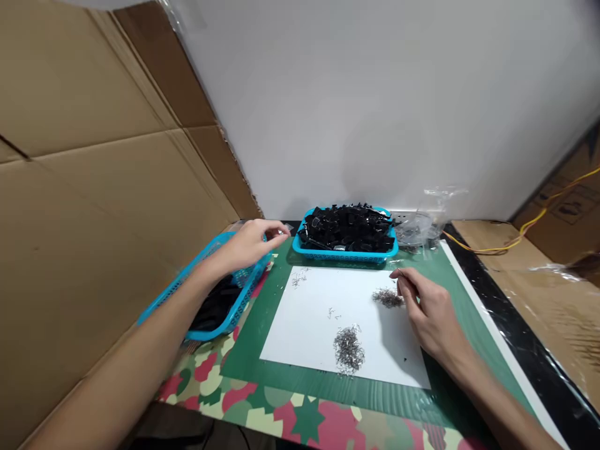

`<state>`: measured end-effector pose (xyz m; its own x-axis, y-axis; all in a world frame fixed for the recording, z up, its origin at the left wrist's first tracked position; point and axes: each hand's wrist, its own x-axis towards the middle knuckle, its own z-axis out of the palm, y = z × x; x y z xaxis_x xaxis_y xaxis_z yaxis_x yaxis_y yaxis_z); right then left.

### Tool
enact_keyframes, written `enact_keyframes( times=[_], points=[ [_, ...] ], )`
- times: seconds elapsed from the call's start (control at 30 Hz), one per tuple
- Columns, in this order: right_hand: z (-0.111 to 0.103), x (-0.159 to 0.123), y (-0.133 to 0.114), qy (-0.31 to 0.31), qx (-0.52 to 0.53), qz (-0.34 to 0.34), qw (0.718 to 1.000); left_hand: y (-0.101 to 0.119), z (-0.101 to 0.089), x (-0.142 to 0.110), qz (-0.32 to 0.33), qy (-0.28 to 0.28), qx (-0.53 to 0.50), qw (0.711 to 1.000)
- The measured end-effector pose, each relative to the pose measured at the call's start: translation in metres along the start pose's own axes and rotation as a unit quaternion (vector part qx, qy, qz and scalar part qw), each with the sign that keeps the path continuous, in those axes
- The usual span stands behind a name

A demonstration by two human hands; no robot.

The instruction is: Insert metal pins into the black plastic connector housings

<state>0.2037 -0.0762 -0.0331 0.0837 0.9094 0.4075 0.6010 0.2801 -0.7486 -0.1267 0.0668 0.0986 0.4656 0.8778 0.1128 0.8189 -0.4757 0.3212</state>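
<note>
My left hand (253, 244) hovers above the right rim of a blue basket (234, 322), its thumb and fingers curled together at the tips. Whatever may be between them is too small to make out. My right hand (429, 309) is closed in a pinch at the right edge of a white sheet (300, 325), beside a small pile of thin metal pieces (387, 298). What its fingertips hold cannot be made out. A second pile of small metal pieces (349, 350) lies nearer me, with a few loose bits (299, 277) at the sheet's far left corner.
A blue basket (344, 255) heaped with black plastic parts (347, 226) stands behind the sheet. Clear plastic bags (417, 230) lie to its right. Cardboard (117, 187) walls the left side, a white wall (375, 112) the back. A yellow cable (525, 228) runs at right.
</note>
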Motion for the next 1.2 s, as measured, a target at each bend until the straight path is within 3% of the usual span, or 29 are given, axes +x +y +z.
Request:
enact_keyframes(
  times=[0.27,0.43,0.57,0.8,0.97,1.07,1.2],
  points=[
    [0.020,-0.012,-0.010,-0.229,-0.015,-0.027,0.973,-0.066,-0.003,-0.061,-0.100,-0.024,0.082,0.991],
    [0.034,-0.018,-0.006,-0.267,-0.009,-0.016,0.963,-0.087,-0.004,-0.089,-0.129,-0.024,0.088,0.987],
    [0.036,-0.016,0.000,-0.297,-0.006,0.008,0.955,-0.095,-0.001,-0.102,-0.119,-0.063,0.074,0.988],
    [0.021,-0.011,-0.005,-0.307,0.010,0.032,0.951,-0.109,0.005,-0.102,-0.120,-0.094,0.087,0.984],
    [0.008,-0.007,-0.008,-0.255,0.052,0.050,0.964,-0.112,0.003,-0.102,-0.116,-0.107,0.092,0.983],
    [0.001,-0.005,-0.012,-0.214,0.109,0.071,0.968,-0.110,-0.003,-0.103,-0.113,-0.089,0.094,0.985],
    [-0.003,-0.002,-0.019,-0.176,0.218,0.097,0.955,-0.104,-0.019,-0.102,-0.107,-0.025,0.098,0.989]
  ],
)
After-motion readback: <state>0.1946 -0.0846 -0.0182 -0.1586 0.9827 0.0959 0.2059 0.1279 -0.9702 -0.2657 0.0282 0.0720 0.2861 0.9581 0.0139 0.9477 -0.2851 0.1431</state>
